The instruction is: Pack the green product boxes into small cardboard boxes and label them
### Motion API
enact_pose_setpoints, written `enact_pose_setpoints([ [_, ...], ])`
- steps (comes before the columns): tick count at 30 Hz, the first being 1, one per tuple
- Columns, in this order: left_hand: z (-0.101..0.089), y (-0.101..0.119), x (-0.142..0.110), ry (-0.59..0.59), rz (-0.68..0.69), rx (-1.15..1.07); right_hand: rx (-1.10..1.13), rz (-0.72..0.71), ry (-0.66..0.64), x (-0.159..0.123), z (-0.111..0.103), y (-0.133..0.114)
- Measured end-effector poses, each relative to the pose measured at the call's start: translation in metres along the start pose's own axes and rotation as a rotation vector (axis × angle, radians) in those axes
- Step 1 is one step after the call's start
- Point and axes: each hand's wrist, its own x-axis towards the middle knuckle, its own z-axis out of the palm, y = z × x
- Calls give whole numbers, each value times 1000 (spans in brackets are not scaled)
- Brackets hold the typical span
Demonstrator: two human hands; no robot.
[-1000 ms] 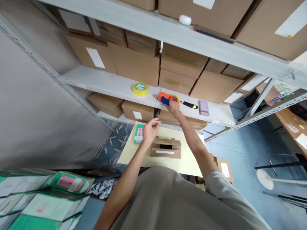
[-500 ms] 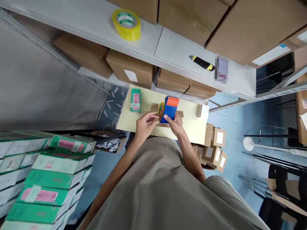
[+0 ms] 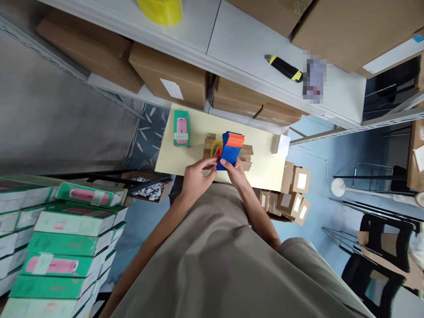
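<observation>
A blue tape dispenser with an orange front edge is held over the table, tilted slightly. My right hand is wrapped round its lower right part, thumb across the blue face. On the dispenser's left side shows a roll of yellow tape with a red-orange hub part in its middle. My left hand has its fingers drawn together against the dispenser's lower left side, close to the roll; the fingertips are partly hidden. Behind the dispenser, flattened brown cardboard lies on the pale yellow table.
A green box with a pink picture stands at the table's left, a small white box at its right. On the grey shelf above lie a utility knife and a tape roll. Green boxes are stacked at left.
My view has shifted slightly, so the shelf sits higher. The dispenser is turned a little, and the tape roll's red-orange hub shows more plainly beside my left fingers.
</observation>
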Motion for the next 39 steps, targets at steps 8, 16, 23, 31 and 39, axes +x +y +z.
enact_pose_setpoints([
  [8, -17, 14, 5, 97, 6, 6, -118, 9, -71, -3, 5, -16],
  [16, -54, 22, 38, -114, -125, -232, -333, 23, -250, -27, -21, -34],
  [23, -57, 38, 52, -233, -66, -137, -469, -29, -317, -33, -30, -38],
  [31, -53, 34, 57, -253, -65, -90, -535, -18, -391, -34, -42, -46],
  [39, -35, 7, 47, -169, -105, -98, -660, -2, -389, -30, -48, -48],
])
